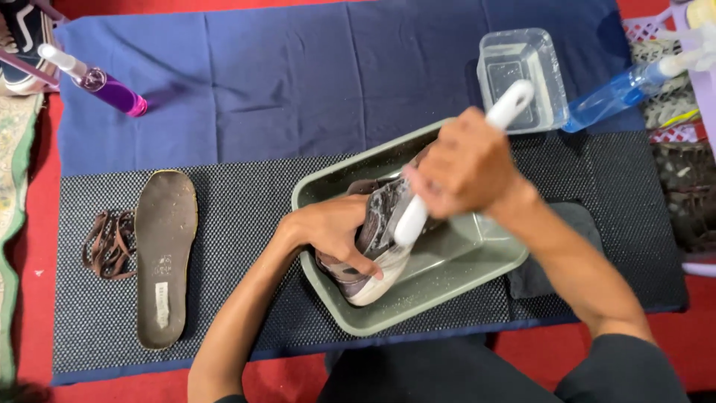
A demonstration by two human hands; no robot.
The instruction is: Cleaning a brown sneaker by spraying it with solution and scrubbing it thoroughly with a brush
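Under left hand [328, 227] — shoe [373, 246]; brush [455, 160] above

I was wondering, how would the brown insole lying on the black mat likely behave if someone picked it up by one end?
The insole looks thin and flat, so it would probably bend or droop. It seems light for its length. Lying flat on the textured mat, beside the laces, it seems unlikely to roll or slide.

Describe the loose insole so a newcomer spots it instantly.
Start at the black mesh mat and go to its left end, well left of the green tray. The insole lies flat there, long, brown and foot-shaped; the tangled brown laces beside it are thin cords.
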